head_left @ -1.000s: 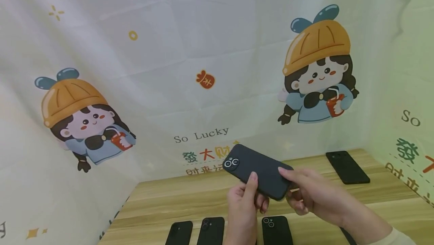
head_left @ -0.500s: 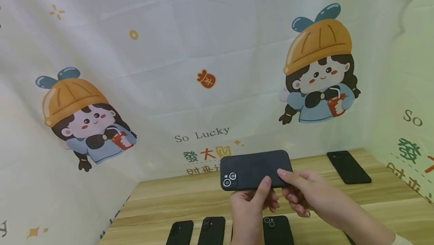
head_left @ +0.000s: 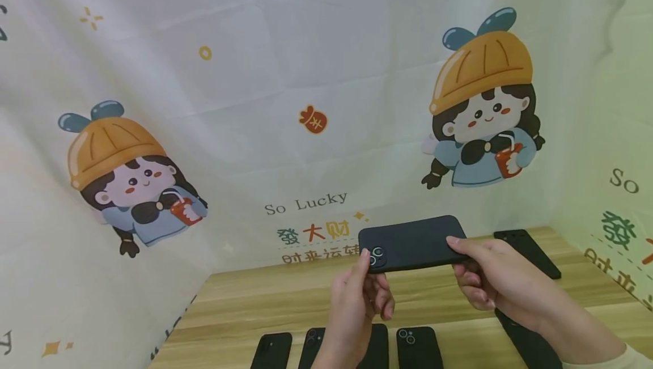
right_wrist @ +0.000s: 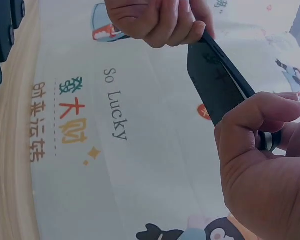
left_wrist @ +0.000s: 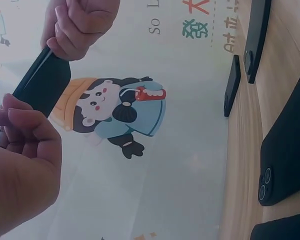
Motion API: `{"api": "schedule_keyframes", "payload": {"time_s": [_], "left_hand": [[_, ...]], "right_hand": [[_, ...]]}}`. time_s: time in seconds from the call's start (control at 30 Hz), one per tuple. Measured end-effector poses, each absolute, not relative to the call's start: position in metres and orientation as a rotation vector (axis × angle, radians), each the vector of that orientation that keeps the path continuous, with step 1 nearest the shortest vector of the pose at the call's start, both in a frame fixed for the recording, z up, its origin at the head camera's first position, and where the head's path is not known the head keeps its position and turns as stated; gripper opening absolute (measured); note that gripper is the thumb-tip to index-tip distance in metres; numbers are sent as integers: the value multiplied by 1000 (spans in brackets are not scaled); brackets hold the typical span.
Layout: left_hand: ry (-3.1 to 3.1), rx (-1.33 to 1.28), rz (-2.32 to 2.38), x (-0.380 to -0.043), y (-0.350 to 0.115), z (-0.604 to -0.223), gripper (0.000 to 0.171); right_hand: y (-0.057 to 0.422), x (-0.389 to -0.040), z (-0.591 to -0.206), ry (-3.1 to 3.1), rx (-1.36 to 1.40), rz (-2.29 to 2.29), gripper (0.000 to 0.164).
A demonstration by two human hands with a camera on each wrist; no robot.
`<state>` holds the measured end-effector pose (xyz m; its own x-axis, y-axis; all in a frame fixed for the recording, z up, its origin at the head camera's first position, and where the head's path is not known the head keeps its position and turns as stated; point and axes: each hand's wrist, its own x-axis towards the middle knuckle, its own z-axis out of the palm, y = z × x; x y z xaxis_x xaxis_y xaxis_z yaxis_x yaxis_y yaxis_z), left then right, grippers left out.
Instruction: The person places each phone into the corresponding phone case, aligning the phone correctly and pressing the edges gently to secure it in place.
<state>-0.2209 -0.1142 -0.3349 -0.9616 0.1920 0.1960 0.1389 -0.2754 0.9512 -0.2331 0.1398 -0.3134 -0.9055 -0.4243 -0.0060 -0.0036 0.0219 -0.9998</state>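
Note:
Both hands hold a dark, matte-backed smartphone (head_left: 413, 244) above the table, nearly level, its back towards the head camera. My left hand (head_left: 352, 304) pinches the camera end, the thumb beside the two ringed lenses and the other fingers curled below. At the opposite end my right hand (head_left: 502, 278) grips it, thumb on the back, fingers bent underneath. In the right wrist view the glossy front of the smartphone (right_wrist: 207, 75) shows faint reflections. Seen from the left wrist, the smartphone (left_wrist: 47, 85) slants between the two hands, partly hidden by their fingers.
Several dark phones lie in a front row, among them one (head_left: 418, 349) with two lenses. Another phone (head_left: 533, 255) lies at the back right, and one more (head_left: 525, 338) is partly under the right forearm. Printed cloth (head_left: 255, 148) walls stand behind and beside the wooden table (head_left: 240, 301).
The held phone has turned from tilted to nearly level, then moved right. My left hand has shifted from its lower long edge to the camera end; my right hand keeps its end.

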Motion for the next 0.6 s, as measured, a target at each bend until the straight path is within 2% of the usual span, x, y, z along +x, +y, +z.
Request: {"api": "schedule_keyframes", "payload": {"time_s": [0.37,0.6], "left_hand": [[1877,518,2454,-225,-122,-338,50],[1802,563,2458,-226,-122,-341,51]], "right_hand": [[135,-229,-312,2194,-472,-1751,61],[139,-229,-312,2089,-503,-1800,62]]}}
